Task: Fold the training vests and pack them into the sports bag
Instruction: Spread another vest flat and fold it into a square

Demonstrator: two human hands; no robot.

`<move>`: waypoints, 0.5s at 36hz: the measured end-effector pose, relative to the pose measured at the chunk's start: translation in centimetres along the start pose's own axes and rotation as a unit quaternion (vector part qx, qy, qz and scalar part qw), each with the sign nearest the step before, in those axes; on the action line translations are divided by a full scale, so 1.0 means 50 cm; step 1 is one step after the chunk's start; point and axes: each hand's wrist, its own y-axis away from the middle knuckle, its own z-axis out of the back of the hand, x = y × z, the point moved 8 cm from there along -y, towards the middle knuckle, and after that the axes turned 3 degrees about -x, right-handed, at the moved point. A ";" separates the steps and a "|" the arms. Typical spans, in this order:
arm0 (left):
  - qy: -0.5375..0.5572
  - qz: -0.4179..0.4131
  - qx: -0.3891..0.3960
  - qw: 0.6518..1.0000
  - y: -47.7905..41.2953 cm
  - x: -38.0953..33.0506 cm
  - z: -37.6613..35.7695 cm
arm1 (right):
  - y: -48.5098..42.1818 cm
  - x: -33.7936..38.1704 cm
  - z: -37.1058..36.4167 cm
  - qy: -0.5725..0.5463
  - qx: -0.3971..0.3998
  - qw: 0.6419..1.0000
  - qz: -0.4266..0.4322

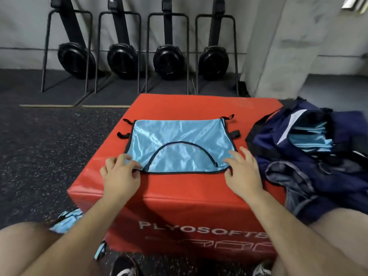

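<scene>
Blue satin vest (179, 134) is lying flat on plyo box (179, 188), left hand (119, 176) fingers pinching near-left corner, right hand (244, 173) fingers resting spread on near-right; 1st fold prob. starting, next needing right gripping too.

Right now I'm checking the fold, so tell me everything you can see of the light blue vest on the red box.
The shiny light blue satin-like vest with dark trim, a curved neckline and black side straps lies flat, folded, on the red padded box. The left hand pinches its near left corner; the right hand rests on its near right corner.
</scene>
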 end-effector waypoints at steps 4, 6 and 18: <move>-0.010 -0.110 -0.017 0.994 -0.001 -0.029 -0.010 | 0.003 0.023 -0.017 -0.026 0.045 0.998 0.033; 0.016 -0.134 0.017 0.991 -0.001 -0.029 -0.025 | 0.009 0.024 -0.023 -0.023 0.059 0.998 0.025; 0.058 -0.166 0.039 0.984 0.023 -0.034 -0.022 | 0.040 0.035 -0.011 0.030 0.093 0.995 -0.022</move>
